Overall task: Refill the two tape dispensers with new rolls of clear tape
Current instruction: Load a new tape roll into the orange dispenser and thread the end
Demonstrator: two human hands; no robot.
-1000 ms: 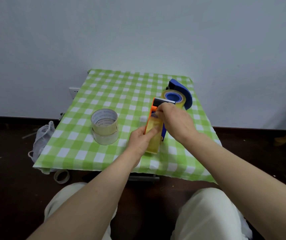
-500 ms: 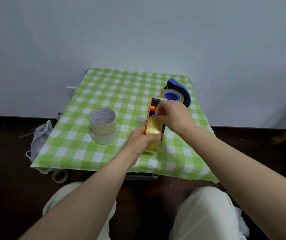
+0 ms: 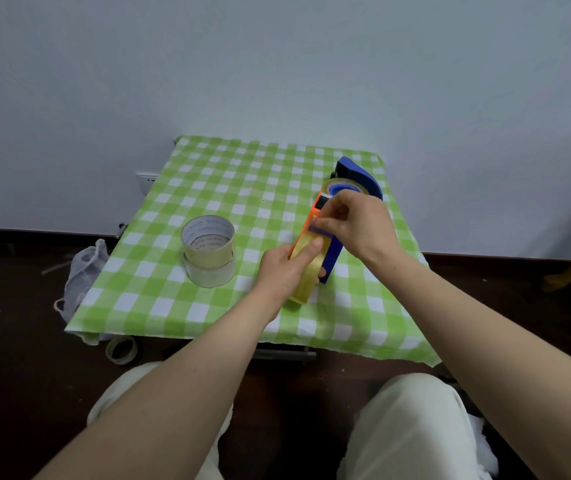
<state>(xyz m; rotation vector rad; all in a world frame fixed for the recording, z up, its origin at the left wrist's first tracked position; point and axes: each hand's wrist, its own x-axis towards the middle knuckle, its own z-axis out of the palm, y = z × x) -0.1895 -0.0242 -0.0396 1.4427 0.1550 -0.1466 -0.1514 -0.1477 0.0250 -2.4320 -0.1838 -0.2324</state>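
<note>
An orange and blue tape dispenser (image 3: 332,252) with a yellowish tape roll (image 3: 306,280) in it stands on edge near the table's front. My left hand (image 3: 287,268) grips the roll and dispenser from the left. My right hand (image 3: 356,223) pinches the tape end (image 3: 317,227) near the dispenser's top. Behind them a second, blue dispenser (image 3: 360,180) lies with a tape roll (image 3: 337,187) in it. Two clear tape rolls (image 3: 209,249) sit stacked at the left.
The small table carries a green and white checked cloth (image 3: 242,188). A white bag (image 3: 85,275) and an empty tape core (image 3: 121,349) lie on the dark floor at the left. My knees sit below the table's front edge.
My right hand has slid down from the dispenser's top toward its middle, fingers pinched on the tape end. My left hand keeps its grip.
</note>
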